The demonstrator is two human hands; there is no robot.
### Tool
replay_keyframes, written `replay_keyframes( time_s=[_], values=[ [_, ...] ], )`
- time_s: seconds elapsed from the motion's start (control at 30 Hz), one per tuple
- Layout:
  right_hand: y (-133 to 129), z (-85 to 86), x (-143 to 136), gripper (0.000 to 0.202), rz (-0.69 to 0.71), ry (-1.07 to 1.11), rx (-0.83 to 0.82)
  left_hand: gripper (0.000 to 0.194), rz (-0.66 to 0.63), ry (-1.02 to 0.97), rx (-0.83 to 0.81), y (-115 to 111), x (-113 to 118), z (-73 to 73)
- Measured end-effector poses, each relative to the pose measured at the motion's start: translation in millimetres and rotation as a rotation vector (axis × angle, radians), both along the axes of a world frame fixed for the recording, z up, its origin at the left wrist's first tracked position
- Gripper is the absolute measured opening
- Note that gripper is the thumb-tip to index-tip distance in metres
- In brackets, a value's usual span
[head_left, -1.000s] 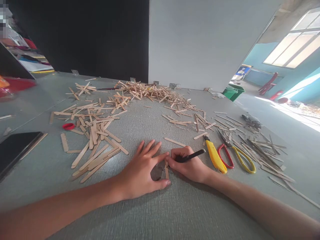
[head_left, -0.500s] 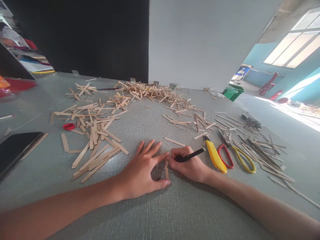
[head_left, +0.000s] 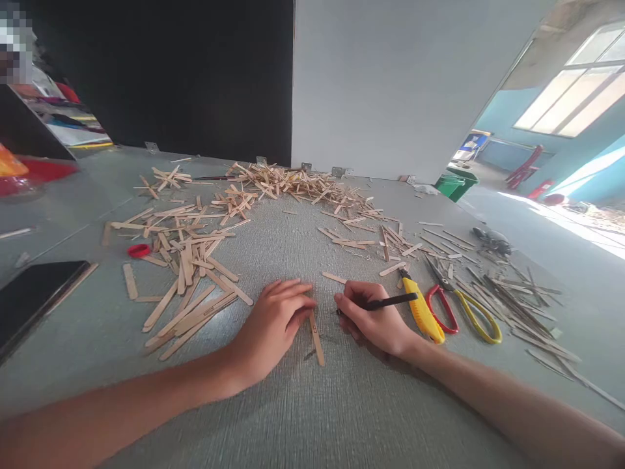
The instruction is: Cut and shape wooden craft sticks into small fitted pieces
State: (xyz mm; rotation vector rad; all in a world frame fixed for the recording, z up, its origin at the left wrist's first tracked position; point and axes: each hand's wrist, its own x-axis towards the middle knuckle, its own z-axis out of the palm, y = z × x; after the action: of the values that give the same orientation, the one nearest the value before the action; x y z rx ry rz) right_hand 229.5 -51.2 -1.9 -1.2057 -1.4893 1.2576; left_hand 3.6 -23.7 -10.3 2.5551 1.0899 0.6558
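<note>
My left hand [head_left: 278,319] is closed, its thumb and fingers pinching the top end of a wooden craft stick [head_left: 317,342]. The stick slants down toward me, bears small dark marks, and casts a shadow beside its lower end. A black pen [head_left: 390,301] is gripped in my right hand [head_left: 374,319], its tip pointing left toward the tabletop, apart from the stick. Just beyond my right hand lies another craft stick [head_left: 334,277], partly hidden by the fingers. A yellow utility knife [head_left: 424,311] lies to the right of that hand.
Scissors [head_left: 463,303] with red and yellow handles lie beside the knife. Piles of craft sticks [head_left: 193,260] spread left and at the back [head_left: 293,179]. A red ring [head_left: 138,251], a phone [head_left: 39,293] and split wood strips [head_left: 517,299] lie around. An upright panel [head_left: 381,85] stands behind.
My left hand has gone from spread fingers to a pinch, shifting the marked stick slightly left and tilting it. My right hand with the pen has moved right, away from the stick.
</note>
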Motion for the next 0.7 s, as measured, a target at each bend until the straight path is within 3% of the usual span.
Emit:
replay_keyframes(
  time_s=[0.37,0.7],
  values=[
    [3.6,-2.0,2.2,0.042,-0.207,-0.02,0.08,0.022,-0.204,-0.007,0.13,10.5,-6.3,3.7],
    [3.2,-5.5,2.5,0.048,-0.166,0.028,0.025,0.024,-0.009,-0.252,0.084,8.5,-6.3,1.0]
  ],
)
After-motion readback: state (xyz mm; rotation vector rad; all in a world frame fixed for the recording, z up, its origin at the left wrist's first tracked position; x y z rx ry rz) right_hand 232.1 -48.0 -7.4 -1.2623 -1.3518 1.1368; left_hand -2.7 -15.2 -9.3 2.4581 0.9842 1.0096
